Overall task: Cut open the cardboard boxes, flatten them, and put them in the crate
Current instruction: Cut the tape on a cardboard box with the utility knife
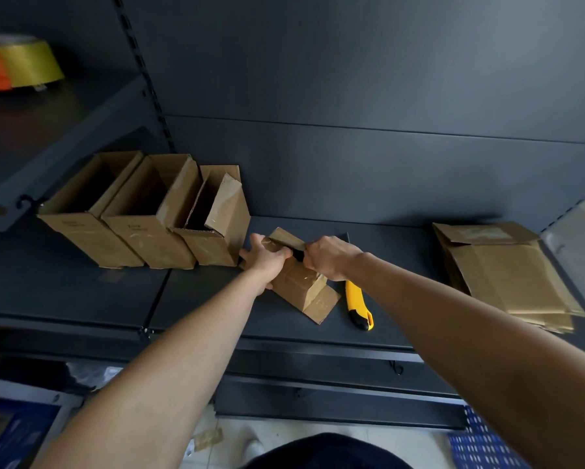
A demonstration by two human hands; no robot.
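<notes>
A small cardboard box (302,291) lies on its side on the dark shelf (396,252), its near flaps spread open. My left hand (265,257) grips the box's far end from the left. My right hand (328,257) grips the box's upper edge near a raised flap. A yellow and black utility knife (358,304) lies on the shelf just right of the box, with no hand on it. Three open upright boxes (142,211) stand in a row at the left. A stack of flattened cardboard (507,275) lies at the right.
Orange and yellow tape rolls (17,64) sit on the upper left shelf. A blue perforated crate (487,441) shows at the bottom right, on the floor. Scraps of tape (208,438) lie on the floor below. The dark back panel rises behind the boxes.
</notes>
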